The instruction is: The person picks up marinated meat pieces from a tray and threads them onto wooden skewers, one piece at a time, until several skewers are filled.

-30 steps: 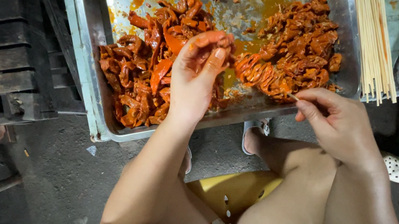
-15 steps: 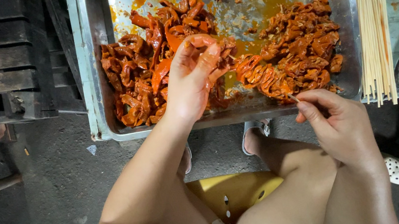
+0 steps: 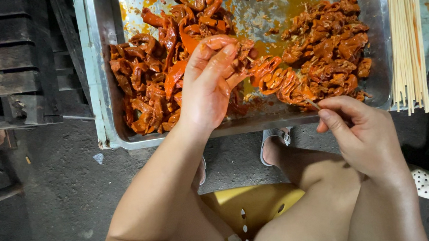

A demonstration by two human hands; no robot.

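While the left hand (image 3: 210, 86) reaches into the metal tray (image 3: 101, 95) with its fingers curled around a piece of red marinated meat (image 3: 146, 85), the loaded skewer (image 3: 285, 83) slants from that hand down to the right hand (image 3: 361, 133), which pinches its bare end at the tray's near rim. The left hand is nearer the meat; spare bamboo sticks (image 3: 404, 34) lie lengthwise at the far right (open floor lies below the rim).
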